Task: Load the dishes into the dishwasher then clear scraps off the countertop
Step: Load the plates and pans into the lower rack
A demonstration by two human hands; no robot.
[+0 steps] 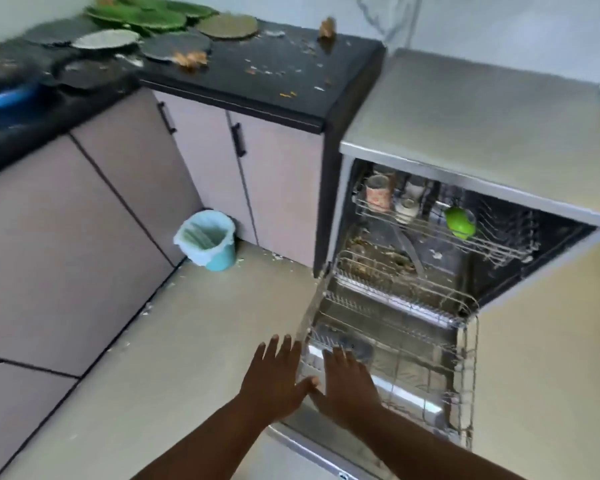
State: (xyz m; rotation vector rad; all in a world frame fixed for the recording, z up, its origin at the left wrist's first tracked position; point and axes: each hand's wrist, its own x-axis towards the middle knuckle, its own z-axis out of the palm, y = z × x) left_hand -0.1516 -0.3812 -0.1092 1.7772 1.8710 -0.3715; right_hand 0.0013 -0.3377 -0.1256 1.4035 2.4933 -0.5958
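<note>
Both grips wide and empty: left hand and right hand spread over the drawn-out lower rack of the dishwasher, seemingly readying loading space. Plates and scraps on table's back edge.

The blue bowl was cut off at the left edge. Lower rack contents were blurred, unidentifiable. Both forearms ran out of frame at the near edge.

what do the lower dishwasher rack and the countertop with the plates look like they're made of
Lower rack: probably metal wire, shiny, judging by thin silvery bars with glints. Countertop: looks like dark polished stone or laminate; it is black, smooth and slightly reflective, but blur leaves it open.
</note>
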